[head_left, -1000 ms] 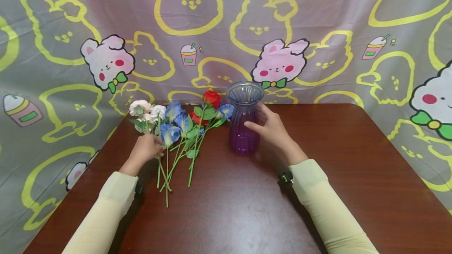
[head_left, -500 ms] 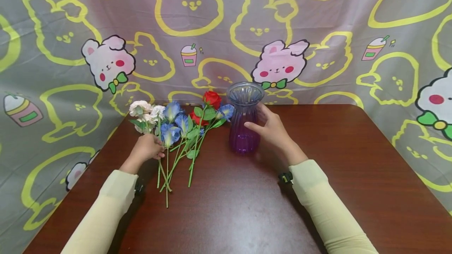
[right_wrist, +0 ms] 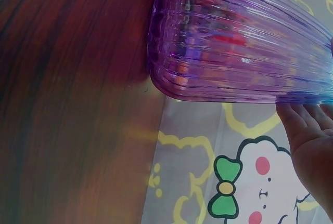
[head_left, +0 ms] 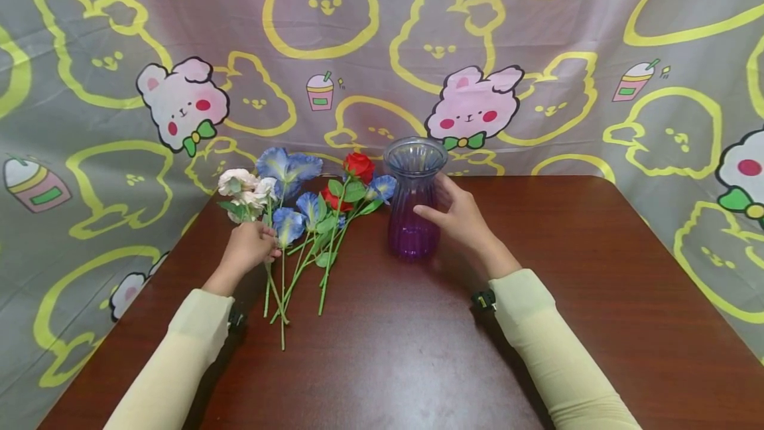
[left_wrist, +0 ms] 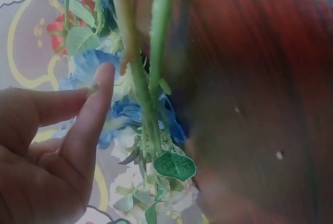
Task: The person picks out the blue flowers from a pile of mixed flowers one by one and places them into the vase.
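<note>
My left hand (head_left: 249, 244) is among the flower stems on the left of the table, thumb and forefinger pinched together. Between those fingertips in the left wrist view shows a small green bit, seemingly the stem of the raised blue flower (head_left: 289, 170). Just in front of it, thicker green stems (left_wrist: 140, 78) pass close to the fingers. My right hand (head_left: 464, 219) holds the ribbed glass vase (head_left: 413, 217), clear grey-blue above and purple below, which stands upright. The thumb lies on its near side, the other fingers go behind.
Pinkish-white flowers (head_left: 235, 183) lie at the left. Red roses (head_left: 359, 167) and another blue flower (head_left: 382, 189) lie close to the vase's left side. A patterned curtain (head_left: 358, 32) hangs behind the brown table (head_left: 585, 271).
One blue flower at the back has risen and now stands higher and larger above the others. My left hand has shifted up very slightly. The right hand and vase have stayed put.
</note>
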